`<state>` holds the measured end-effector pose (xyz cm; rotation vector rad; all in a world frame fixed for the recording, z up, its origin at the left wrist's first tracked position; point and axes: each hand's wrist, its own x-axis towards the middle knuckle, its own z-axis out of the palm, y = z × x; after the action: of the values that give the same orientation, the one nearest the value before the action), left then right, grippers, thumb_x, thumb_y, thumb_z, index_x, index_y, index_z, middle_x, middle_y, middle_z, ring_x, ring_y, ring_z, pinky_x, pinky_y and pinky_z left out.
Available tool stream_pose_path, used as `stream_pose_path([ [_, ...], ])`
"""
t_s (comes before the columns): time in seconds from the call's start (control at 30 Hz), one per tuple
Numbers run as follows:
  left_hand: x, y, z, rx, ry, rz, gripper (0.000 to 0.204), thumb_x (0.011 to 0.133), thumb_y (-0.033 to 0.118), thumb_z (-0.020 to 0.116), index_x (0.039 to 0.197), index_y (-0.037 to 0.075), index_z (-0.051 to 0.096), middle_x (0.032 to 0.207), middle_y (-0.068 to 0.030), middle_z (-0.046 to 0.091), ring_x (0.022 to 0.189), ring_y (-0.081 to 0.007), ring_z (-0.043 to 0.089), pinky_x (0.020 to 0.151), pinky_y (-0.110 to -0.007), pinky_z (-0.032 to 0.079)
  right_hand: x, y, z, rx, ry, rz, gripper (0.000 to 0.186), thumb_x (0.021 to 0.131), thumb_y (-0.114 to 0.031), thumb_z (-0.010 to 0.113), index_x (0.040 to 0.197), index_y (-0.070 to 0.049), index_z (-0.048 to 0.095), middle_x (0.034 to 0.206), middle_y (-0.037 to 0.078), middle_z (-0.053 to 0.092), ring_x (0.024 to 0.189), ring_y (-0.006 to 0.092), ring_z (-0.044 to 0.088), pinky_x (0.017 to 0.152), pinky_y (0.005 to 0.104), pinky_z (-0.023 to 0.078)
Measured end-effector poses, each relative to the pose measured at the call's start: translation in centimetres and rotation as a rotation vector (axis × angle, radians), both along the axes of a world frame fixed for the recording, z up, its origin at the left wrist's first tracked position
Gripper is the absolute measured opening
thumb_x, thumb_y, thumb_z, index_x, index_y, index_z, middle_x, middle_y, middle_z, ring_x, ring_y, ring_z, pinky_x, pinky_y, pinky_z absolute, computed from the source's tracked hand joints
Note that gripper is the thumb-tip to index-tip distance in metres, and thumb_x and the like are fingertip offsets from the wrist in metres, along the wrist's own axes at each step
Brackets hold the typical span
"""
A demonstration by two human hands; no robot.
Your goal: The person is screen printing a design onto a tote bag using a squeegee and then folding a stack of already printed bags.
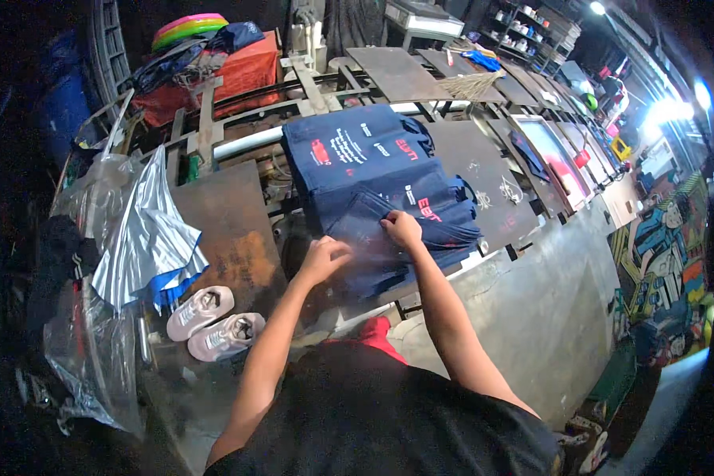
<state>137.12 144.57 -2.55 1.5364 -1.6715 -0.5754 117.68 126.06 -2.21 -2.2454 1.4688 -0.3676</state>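
Several navy blue fabric bags (349, 170) with white and red print lie on the bench before me, their handles toward the right. On the nearer stack, my right hand (403, 230) pinches a folded-up part of a navy bag (362, 213), with the fingers closed on the cloth. My left hand (324, 260) is held just left of that bag, its fingers curled in toward the thumb. Whatever may be between those fingers is too small or blurred to make out. The cloth between my two hands is smeared by motion.
Pale pink shoes (224, 336) and a silver umbrella (147, 238) lie left on a rusty metal plate (230, 230). A straw broom (468, 84) rests on the far boards. Right along the bench is a framed screen (551, 159); concrete floor (531, 309) lies below.
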Motion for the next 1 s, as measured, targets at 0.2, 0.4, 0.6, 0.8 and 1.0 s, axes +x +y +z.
stream_pose_path([
  [0.2, -0.7, -7.4, -0.4, -0.093, 0.292, 0.137, 0.024, 0.092, 0.02, 0.066, 0.109, 0.003, 0.062, 0.086, -0.0063, 0.068, 0.078, -0.0174, 0.064, 0.07, -0.032, 0.049, -1.5, -1.2, 1.2, 0.123, -0.126, 0.119, 0.029, 0.08, -0.03, 0.075, 0.095, -0.005, 0.072, 0.094, 0.016, 0.071, 0.091, 0.0346, 0.068, 0.079, 0.0428, 0.053],
  [0.4, -1.4, -10.4, -2.4, 0.001, 0.093, 0.653, 0.031, 0.099, 0.043, 0.049, 0.105, 0.016, 0.064, 0.09, -0.0177, 0.071, 0.086, -0.039, 0.068, 0.073, -0.048, 0.051, -1.7, 6.1, 5.9, -0.483, -0.487, 0.17, 0.022, 0.079, -0.023, 0.075, 0.087, -0.004, 0.065, 0.086, 0.015, 0.064, 0.083, 0.0353, 0.06, 0.078, 0.0449, 0.048],
  [0.6, -2.4, -12.7, -1.1, 0.161, 0.065, 0.944, 0.06, 0.102, 0.056, 0.026, 0.108, 0.013, 0.068, 0.09, -0.0227, 0.07, 0.089, -0.0448, 0.067, 0.079, -0.056, 0.05, -5.1, 12.8, 1.8, -0.411, -0.138, 0.413, 0.026, 0.08, -0.035, 0.074, 0.088, -0.011, 0.067, 0.093, 0.008, 0.062, 0.089, 0.0309, 0.056, 0.077, 0.0425, 0.044],
  [0.8, -3.3, -13.6, 0.5, 0.213, 0.032, 1.007, 0.064, 0.102, 0.057, 0.023, 0.107, 0.013, 0.069, 0.092, -0.0232, 0.07, 0.09, -0.0439, 0.067, 0.08, -0.054, 0.05, -4.7, 11.1, -0.3, -0.379, -0.171, 0.417, 0.024, 0.076, -0.033, 0.075, 0.082, -0.012, 0.064, 0.09, 0.007, 0.062, 0.088, 0.0281, 0.056, 0.076, 0.0419, 0.043],
  [1.0, 0.8, -11.5, -2.0, 0.135, 0.345, 0.741, 0.067, 0.102, 0.059, 0.026, 0.091, 0.007, 0.068, 0.072, -0.0125, 0.066, 0.074, -0.0355, 0.065, 0.075, -0.044, 0.05, 0.6, 4.5, 2.9, -0.546, 0.121, 0.333, 0.024, 0.087, -0.034, 0.065, 0.078, -0.011, 0.065, 0.08, 0.007, 0.061, 0.084, 0.0272, 0.057, 0.072, 0.0412, 0.042],
])
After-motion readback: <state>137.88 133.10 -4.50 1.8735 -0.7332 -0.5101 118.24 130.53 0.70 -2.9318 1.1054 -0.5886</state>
